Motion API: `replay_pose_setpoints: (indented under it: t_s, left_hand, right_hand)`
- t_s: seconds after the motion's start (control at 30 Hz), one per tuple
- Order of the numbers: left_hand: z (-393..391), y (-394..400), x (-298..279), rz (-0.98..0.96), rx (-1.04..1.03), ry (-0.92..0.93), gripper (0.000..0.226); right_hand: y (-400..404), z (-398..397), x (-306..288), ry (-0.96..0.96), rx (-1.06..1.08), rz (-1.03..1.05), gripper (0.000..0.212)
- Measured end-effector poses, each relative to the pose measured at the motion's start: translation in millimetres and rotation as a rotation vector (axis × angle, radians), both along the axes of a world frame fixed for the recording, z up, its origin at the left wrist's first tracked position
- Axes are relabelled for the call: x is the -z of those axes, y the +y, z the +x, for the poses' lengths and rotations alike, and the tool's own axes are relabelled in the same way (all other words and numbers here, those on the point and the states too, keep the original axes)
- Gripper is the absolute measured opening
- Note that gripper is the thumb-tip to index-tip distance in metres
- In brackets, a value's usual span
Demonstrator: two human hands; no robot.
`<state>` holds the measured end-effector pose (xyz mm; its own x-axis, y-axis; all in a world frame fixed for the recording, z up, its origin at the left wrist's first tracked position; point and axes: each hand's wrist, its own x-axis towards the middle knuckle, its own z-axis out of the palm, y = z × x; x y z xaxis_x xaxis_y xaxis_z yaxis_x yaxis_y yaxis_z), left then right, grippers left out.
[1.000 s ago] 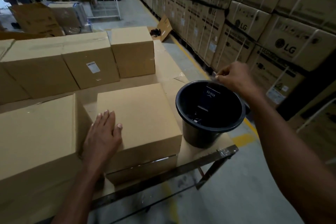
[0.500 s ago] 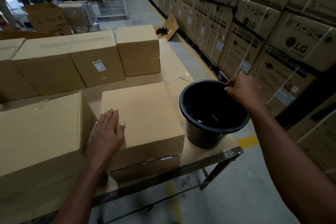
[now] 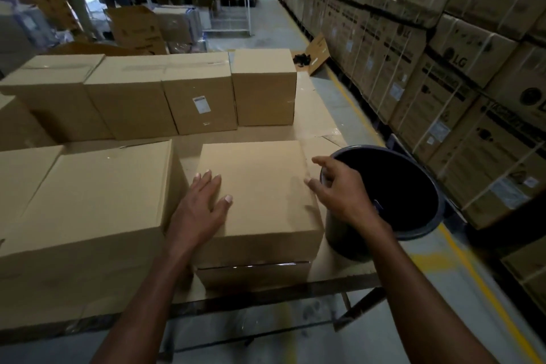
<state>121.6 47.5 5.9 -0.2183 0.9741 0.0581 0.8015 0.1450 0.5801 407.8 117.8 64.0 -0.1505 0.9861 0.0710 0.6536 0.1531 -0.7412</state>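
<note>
Box (image 3: pixel 266 177) looks stiff, maybe heavy, so with my left hand (image 3: pixel 201 210) flat on top and my right hand (image 3: pixel 339 195) spread and empty, I'd grab both sides.

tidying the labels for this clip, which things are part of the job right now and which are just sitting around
In the job: small box, left hand flat on its top, right hand reaching at its right edge.
Just lying about: black bucket, big box on the left, back row of boxes, stacked LG cartons.

Head view, close, looking down over table (image 3: pixel 295 284).
</note>
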Motion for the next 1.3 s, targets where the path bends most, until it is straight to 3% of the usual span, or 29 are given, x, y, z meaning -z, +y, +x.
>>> replay_pose_setpoints:
  t_s: [0.17, 0.3, 0.4, 0.53, 0.7, 0.87, 1.07, 1.3]
  left_hand:
    - [-1, -16, 1, 0.068, -0.094, 0.007, 0.061]
    - [5, -28, 1, 0.15, -0.034, 0.094, 0.054]
    - [12, -28, -4, 0.104, -0.016, 0.081, 0.063]
    - [12, -22, -8, -0.005, -0.03, 0.232, 0.066]
    - [6, -18, -12, -0.033, -0.028, 0.251, 0.064]
    - [-4, -18, -7, -0.056, -0.028, 0.259, 0.075]
    - [-14, -20, -9, -0.042, -0.044, 0.255, 0.073]
    - [-51, -32, -10, -0.049, -0.077, 0.216, 0.069]
  right_hand:
    - [-12, -28, 22, 0.039, -0.007, -0.101, 0.075]
    - [-12, -36, 33, 0.088, 0.021, -0.189, 0.06]
    - [-4, -42, 38, 0.137, 0.035, -0.221, 0.064]
    - [9, -50, 45, 0.201, 0.019, -0.274, 0.084]
    - [17, -66, 54, 0.381, -0.159, -0.447, 0.08]
    - [26, -75, 57, 0.391, -0.198, -0.444, 0.078]
    - [31, -83, 60, 0.396, -0.243, -0.468, 0.075]
    - [23, -116, 62, 0.379, -0.285, -0.502, 0.098]
